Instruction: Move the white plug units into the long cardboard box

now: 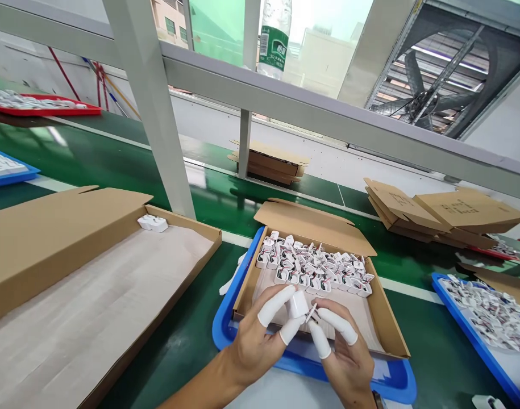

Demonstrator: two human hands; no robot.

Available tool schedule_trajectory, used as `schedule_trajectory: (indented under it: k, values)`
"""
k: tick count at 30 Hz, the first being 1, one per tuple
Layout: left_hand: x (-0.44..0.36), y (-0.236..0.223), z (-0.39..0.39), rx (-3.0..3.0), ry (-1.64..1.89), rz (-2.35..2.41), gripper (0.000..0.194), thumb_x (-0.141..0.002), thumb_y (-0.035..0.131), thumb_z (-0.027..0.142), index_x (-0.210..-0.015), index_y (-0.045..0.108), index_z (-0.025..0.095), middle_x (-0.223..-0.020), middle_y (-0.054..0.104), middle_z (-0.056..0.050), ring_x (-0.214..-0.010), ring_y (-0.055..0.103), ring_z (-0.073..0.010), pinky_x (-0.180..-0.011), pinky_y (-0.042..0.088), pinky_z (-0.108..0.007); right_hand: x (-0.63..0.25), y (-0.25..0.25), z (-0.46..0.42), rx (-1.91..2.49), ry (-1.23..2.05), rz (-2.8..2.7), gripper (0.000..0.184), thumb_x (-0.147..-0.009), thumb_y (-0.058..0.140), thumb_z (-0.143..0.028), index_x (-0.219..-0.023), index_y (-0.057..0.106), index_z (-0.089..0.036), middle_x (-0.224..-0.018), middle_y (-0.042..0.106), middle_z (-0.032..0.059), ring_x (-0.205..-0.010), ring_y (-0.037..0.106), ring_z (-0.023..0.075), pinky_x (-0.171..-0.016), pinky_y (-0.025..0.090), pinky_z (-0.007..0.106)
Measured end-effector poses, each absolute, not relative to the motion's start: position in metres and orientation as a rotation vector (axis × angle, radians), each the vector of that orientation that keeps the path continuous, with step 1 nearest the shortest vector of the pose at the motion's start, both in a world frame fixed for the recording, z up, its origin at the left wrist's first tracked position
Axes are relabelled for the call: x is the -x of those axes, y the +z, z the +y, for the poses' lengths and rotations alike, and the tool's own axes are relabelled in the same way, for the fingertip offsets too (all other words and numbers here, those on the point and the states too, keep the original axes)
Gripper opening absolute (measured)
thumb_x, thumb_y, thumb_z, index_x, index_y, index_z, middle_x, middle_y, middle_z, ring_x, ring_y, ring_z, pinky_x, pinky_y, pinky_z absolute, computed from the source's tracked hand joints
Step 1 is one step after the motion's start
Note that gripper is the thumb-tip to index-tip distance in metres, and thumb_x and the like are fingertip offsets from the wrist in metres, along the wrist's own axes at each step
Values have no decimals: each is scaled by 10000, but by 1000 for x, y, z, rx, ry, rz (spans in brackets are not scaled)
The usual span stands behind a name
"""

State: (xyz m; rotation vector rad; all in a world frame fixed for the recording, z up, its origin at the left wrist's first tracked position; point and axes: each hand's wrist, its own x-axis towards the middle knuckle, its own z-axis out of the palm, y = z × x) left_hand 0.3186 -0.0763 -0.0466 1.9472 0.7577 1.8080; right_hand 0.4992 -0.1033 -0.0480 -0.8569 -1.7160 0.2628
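Observation:
My left hand (pixel 257 341) pinches a small white plastic housing (pixel 298 305) between thumb and forefinger, both capped with white finger cots. My right hand (pixel 345 355) is closed beside it, its cotted fingertips pinching a thin metal prong (pixel 313 311) at the housing's side. Both hands hover over the near end of an open cardboard box (pixel 390 324). In the box lie several white housings with red and black wires (pixel 315 270). The box rests in a blue tray (pixel 223 326).
A large open cardboard box (pixel 115 295) lined with white foam lies at left, two white parts (pixel 153 223) in its far corner. Flattened cartons (pixel 447 213) sit at right, another blue tray of parts (pixel 490 318) beyond. A grey frame post (pixel 157 113) stands on the green belt.

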Motion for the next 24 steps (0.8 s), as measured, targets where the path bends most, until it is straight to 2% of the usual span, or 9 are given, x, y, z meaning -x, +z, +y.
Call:
schedule_trajectory:
  k: [3, 6, 12, 16, 20, 24]
  values:
    - [-316, -41, -75, -1961, 1759, 754, 504, -867, 659, -6, -1309, 614, 231, -1198, 684, -83, -1100, 690, -215, -979, 588, -331, -498, -46, -103, 834, 254, -1697, 530, -862, 628, 32, -1314, 616, -245, -1172, 654, 128, -1082, 647, 269, -861, 601, 457]
    - [-316, -39, -75, -1874, 1687, 765, 400, -883, 654, 30, -1232, 670, 227, -1161, 700, -76, -1069, 696, -204, -943, 596, -315, -497, -43, -104, 831, 227, -1708, 546, -858, 628, 48, -1315, 616, -250, -1153, 640, 122, -1054, 639, 259, -828, 596, 435]
    - [-323, -43, -74, -1576, 1539, 816, 158, -895, 667, 124, -1013, 740, 200, -969, 699, -60, -821, 707, -171, -685, 622, -256, -496, -39, -103, 815, 48, -1883, 670, -837, 631, 78, -1410, 534, -256, -1143, 644, 115, -1044, 633, 245, -837, 589, 418]
    - [-319, -40, -70, -1479, 1402, 756, 205, -911, 657, 157, -1083, 757, 207, -1075, 698, -88, -958, 721, -210, -827, 641, -307, -501, -38, -100, 833, -1, -1898, 635, -861, 620, 49, -1414, 531, -250, -1150, 645, 129, -1053, 633, 266, -827, 594, 445]
    - [-312, -33, -67, -1396, 1245, 622, 272, -917, 660, 193, -1173, 752, 210, -1184, 686, -111, -1100, 704, -254, -981, 607, -387, -504, -35, -99, 887, -21, -1873, 607, -873, 621, 22, -1402, 546, -266, -1131, 656, 124, -1040, 647, 276, -819, 601, 457]
    - [-311, -34, -65, -1248, 1249, 620, 232, -824, 780, 210, -1055, 796, 212, -1016, 713, -75, -910, 750, -228, -851, 658, -360, -504, -39, -100, 864, -23, -1901, 608, -888, 618, 10, -1423, 536, -267, -1121, 671, 124, -1024, 654, 274, -805, 607, 451]
